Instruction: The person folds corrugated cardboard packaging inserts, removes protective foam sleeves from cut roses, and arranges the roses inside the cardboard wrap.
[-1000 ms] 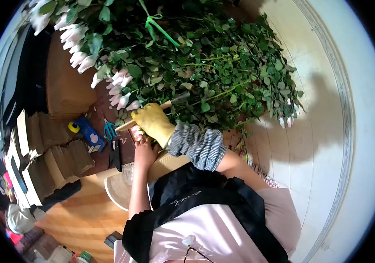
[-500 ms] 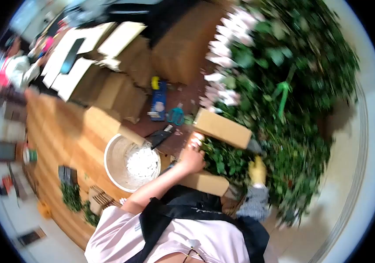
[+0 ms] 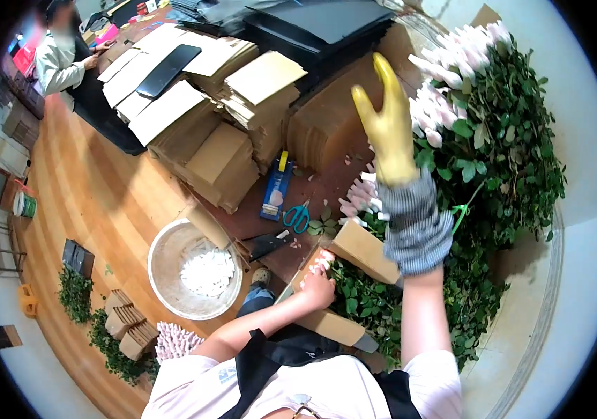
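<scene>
- Right hand (image 3: 392, 133), yellow-gloved, is now raised — half a second ago it was low, by the foliage. Its grip is spread, thumb and finger apart, nothing seen in it.
- Left hand (image 3: 318, 290), bare, stays at the rose bunch (image 3: 357, 290); its fingers touch the pink heads (image 3: 323, 260). Whether that grip is closed, cannot tell.
- Bunch lies before the person's lap, between two cardboard flaps (image 3: 364, 251); looks steadied by the left hand alone, my judgement.
- Larger rose pile (image 3: 521, 146) on the right, tied with green string (image 3: 462, 208).
- Tabletop (image 3: 323, 183) dark red, petal-littered: teal scissors (image 3: 297, 218), blue box (image 3: 274, 188) near stacked cardboard (image 3: 218, 153); a phone (image 3: 168, 70) on top.
- Bucket (image 3: 154, 262) of white bits stands beside the left arm, on striped wooden floor (image 3: 110, 223).
- More wrapped bunches (image 3: 122, 353) on the floor; co-worker (image 3: 61, 68) beyond the cardboard.
</scene>
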Motion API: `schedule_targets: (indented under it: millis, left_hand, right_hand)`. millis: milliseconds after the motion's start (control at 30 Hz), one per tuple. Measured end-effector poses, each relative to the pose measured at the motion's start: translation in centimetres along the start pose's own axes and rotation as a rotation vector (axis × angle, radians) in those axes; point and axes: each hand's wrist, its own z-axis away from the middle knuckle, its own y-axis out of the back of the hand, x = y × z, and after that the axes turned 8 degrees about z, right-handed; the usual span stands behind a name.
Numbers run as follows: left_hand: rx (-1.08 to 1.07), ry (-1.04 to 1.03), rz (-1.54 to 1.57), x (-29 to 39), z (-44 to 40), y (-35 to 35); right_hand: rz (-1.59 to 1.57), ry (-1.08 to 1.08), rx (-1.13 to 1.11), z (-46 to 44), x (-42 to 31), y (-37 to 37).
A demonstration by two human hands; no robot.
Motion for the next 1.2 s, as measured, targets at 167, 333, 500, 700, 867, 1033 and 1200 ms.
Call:
schedule_targets:
  millis: [167, 333, 500, 700, 867, 1033, 1200]
  left_hand:
    - [-0.101, -0.073, -0.071, 1.1, 1.4, 3.4]
    - [-0.064, -0.091, -0.045, 1.1, 2.1, 3.5]
    - [-0.001, 0.08, 0.099, 1.9, 1.5, 3.0]
    - [-0.071, -0.035, -0.044, 1.5, 1.4, 3.0]
    - [0.05, -0.14, -0.056, 0.1, 0.5, 1.0]
    - [-0.005, -0.13, -0.029, 0.6, 1.7, 2.2]
    - [0.016, -0.117, -0.002, 0.4, 0.9, 1.3]
  right_hand:
    - [0.686, 0.093, -0.403, -12.6, -2.7, -8.6]
    - [0.744, -0.116, -0.692, -15.6, -0.1, -12.2]
    - [-0.241, -0.065, -0.2, -11.0, 1.3, -7.6]
    - [0.302, -1.017, -0.321, 7.4, 4.5, -9.2]
    - [0.635, -0.822, -0.782, 19.2, -0.1, 0.1]
    - [0.786, -0.598, -1.058, 17.9, -1.3, 0.4]
    - [0.881, -0.422, -1.199, 15.7, -3.1, 1.4]
